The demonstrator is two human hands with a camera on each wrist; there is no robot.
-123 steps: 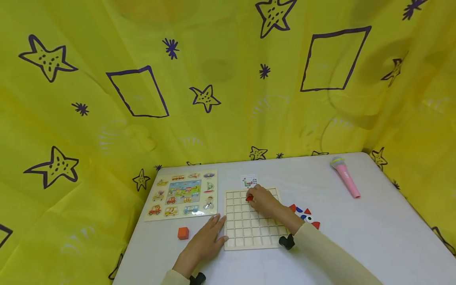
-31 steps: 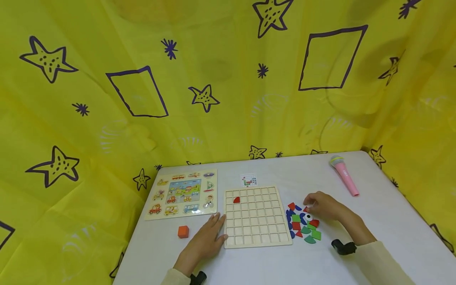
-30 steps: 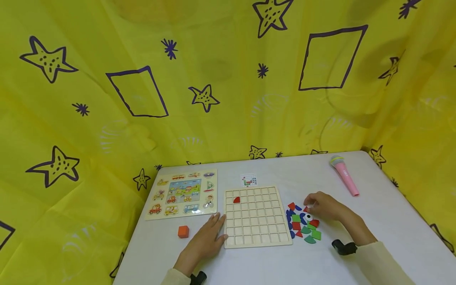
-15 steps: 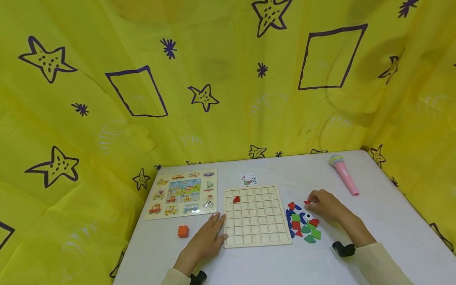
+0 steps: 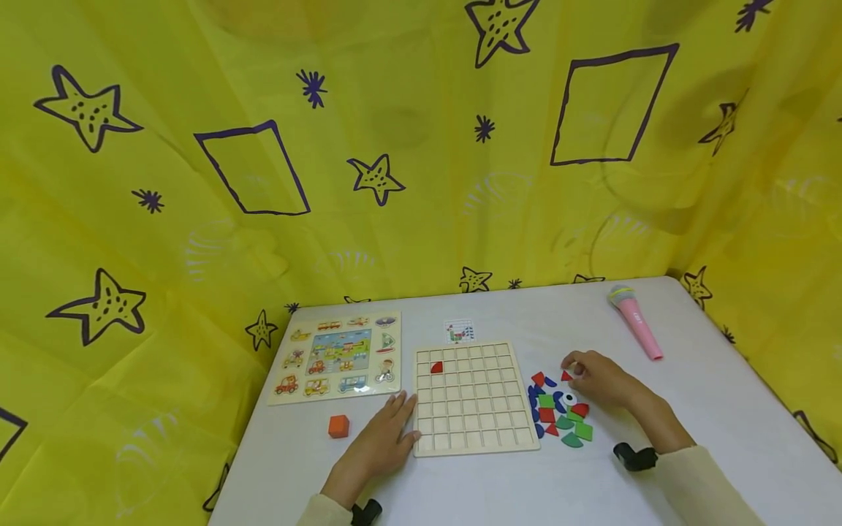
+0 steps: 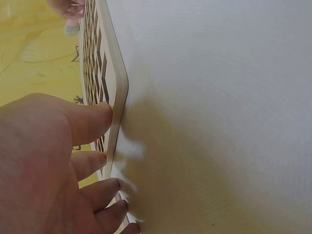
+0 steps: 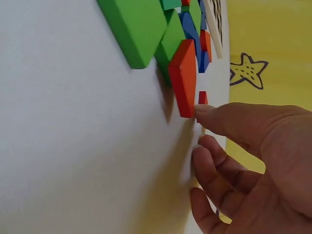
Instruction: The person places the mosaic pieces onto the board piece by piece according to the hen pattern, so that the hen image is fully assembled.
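Note:
My left hand (image 5: 388,437) lies flat beside the wooden grid board (image 5: 475,446), its thumb and fingertips right at the board's left edge. A red quarter-circle piece (image 5: 437,367) sits in a cell near the board's upper left. To the right of the board, my right hand (image 5: 601,378) hovers low with fingers loosely bent around a small red triangle (image 5: 566,376). In the right wrist view the thumb tip (image 7: 204,110) overlaps the triangle (image 7: 203,96), while a gap separates thumb and forefinger. A thicker red piece (image 7: 185,80) stands just in front of that thumb.
Blue, green and red shape pieces, among them a green square (image 5: 583,432), lie heaped by the board's right side. Behind the board is a picture card (image 5: 459,332). A vehicle puzzle (image 5: 279,393) and an orange cube (image 5: 338,426) are left; a pink microphone (image 5: 639,329) is back right.
The red quarter-circle went into the board, and my right hand moved from there to the pieces. The small triangle has shifted slightly backward, and the forefinger has lifted off it. My left hand stayed.

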